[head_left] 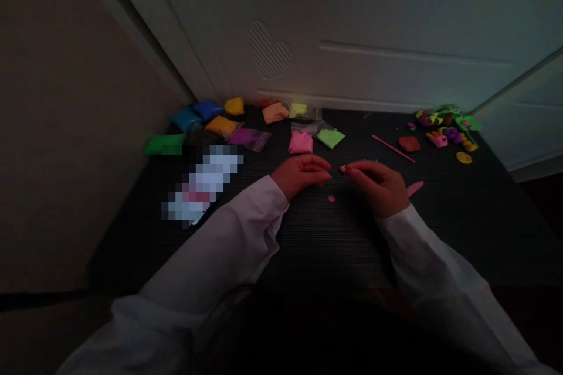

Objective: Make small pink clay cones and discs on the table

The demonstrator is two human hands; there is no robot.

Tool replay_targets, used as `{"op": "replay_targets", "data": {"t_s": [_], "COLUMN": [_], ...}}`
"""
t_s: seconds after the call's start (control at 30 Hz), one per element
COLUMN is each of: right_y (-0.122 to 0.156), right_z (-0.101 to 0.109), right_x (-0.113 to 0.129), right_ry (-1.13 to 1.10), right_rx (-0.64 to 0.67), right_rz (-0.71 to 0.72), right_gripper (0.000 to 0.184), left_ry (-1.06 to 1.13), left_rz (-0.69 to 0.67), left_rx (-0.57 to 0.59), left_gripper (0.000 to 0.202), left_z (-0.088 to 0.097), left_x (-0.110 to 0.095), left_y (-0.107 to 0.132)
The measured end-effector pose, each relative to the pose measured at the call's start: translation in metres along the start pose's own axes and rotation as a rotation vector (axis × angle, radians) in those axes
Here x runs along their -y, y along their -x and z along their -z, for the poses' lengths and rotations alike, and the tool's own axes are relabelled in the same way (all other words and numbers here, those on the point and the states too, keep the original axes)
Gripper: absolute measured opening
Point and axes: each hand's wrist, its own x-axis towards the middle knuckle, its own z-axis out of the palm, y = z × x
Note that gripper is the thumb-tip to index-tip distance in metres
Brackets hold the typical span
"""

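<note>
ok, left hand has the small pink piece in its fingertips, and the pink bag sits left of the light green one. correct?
Wrong hand: the head view shows the small pink piece in the fingertips of the right hand. The pink bag does sit left of the light green one.

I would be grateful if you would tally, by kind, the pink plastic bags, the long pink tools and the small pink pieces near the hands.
Pink plastic bag: 1
Long pink tools: 2 (thin stick; flat blade, partly hidden by the right hand)
Small pink pieces: 2 (pinched piece at that hand's fingertips; round piece on the dark table)
Total: 5
</note>
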Motion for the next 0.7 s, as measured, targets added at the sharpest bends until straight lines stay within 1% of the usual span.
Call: {"op": "replay_targets", "data": {"t_s": [0.1, 0.2, 0.33, 0.53, 0.7], "right_y": [-0.003, -0.0035, -0.0016, -0.0003, -0.0014], "right_z": [0.0014, 0.0019, 0.0035, 0.0061, 0.0057], "right_x": [-0.0026, -0.0008, 0.0037, 0.0026, 0.0021], "right_ry": [-0.26, -0.505, -0.635, -0.708, -0.714], "right_rx": [0.036, 0.134, 0.223, 0.28, 0.302], "right_rz": [-0.146, -0.267, -0.379, -0.352, -0.309], "right_gripper": [0.012, 0.011, 0.014, 0.015, 0.004], "left_ry": [0.026, 0.035, 0.042, 0.059, 0.076], "left_rz": [-0.004, -0.01, -0.016, 0.003, 0.011], "left_rx": [0.001, 0.009, 0.023, 0.022, 0.004], "left_gripper": [0.028, 0.027, 0.027, 0.025, 0.026], "left_z": [0.0001, 0.0005, 0.0011, 0.0008, -0.0002], "left_x": [0.0011, 0.0019, 0.0019, 0.0018, 0.0004], "left_y": [-0.0003, -0.0005, -0.0001, -0.0002, -0.0001]}}
